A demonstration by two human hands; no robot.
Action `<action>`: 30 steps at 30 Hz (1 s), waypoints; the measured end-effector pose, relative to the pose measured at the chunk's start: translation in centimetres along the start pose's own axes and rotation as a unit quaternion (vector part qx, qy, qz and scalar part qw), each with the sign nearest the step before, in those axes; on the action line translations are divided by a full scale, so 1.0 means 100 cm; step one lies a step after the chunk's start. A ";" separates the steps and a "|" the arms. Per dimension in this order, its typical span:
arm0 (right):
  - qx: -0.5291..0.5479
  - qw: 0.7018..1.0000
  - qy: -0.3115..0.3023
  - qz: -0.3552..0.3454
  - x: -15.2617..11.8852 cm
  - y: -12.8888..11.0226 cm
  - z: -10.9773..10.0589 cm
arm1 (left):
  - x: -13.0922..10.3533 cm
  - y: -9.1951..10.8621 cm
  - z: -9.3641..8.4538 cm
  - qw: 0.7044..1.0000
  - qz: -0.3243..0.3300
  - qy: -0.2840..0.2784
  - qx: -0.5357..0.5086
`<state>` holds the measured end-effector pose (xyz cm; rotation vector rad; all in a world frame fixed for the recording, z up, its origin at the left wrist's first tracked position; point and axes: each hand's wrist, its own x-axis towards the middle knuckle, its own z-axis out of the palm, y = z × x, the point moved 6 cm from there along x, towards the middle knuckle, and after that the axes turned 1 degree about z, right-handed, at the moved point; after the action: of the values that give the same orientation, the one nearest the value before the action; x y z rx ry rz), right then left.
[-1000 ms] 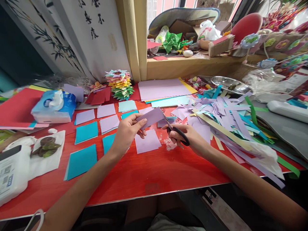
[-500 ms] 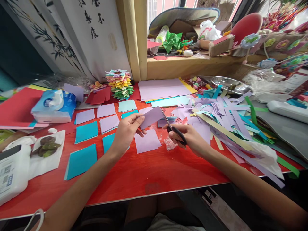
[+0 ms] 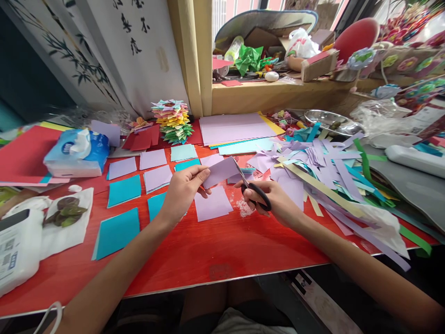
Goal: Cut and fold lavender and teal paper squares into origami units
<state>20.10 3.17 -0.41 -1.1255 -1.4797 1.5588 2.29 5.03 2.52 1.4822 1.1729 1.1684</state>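
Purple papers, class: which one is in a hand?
The purple piece pinched in the left hand, its end at the scissors; no other purple paper is held.

Matt purple paper sheet (image 3: 221,171), metal-bladed scissors (image 3: 240,172) with smooth plastic handles (image 3: 261,193), glossy red tabletop (image 3: 194,255), shiny metal dish (image 3: 323,118)

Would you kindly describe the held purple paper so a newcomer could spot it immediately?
Over the red table, mid-picture, find the left hand. The purple paper juts from it toward the scissors; unlike the purple pieces lying nearby, it is held up.
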 end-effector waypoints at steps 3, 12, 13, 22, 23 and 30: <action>0.001 1.000 0.002 -0.003 0.000 0.000 0.000 | 0.000 0.000 0.001 1.000 -0.003 -0.004 -0.001; -0.007 1.000 -0.005 -0.008 -0.001 -0.001 0.000 | -0.002 0.002 0.001 1.000 -0.009 -0.005 -0.009; -0.008 1.000 -0.006 -0.008 -0.001 -0.001 0.000 | -0.002 0.002 0.000 1.000 -0.009 -0.006 -0.009; -0.025 1.000 -0.003 -0.004 0.000 -0.001 -0.001 | -0.003 0.004 0.000 1.000 -0.009 -0.005 0.001; -0.028 1.000 -0.004 -0.003 0.000 -0.001 -0.001 | -0.003 0.004 0.000 1.000 -0.009 -0.003 0.002; -0.050 0.999 -0.005 0.001 -0.002 -0.002 -0.001 | -0.004 0.007 -0.001 1.000 -0.010 0.002 0.004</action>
<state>20.27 3.04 -0.22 -1.1781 -1.5789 1.5083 2.28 4.49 3.14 1.4720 1.1935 1.1552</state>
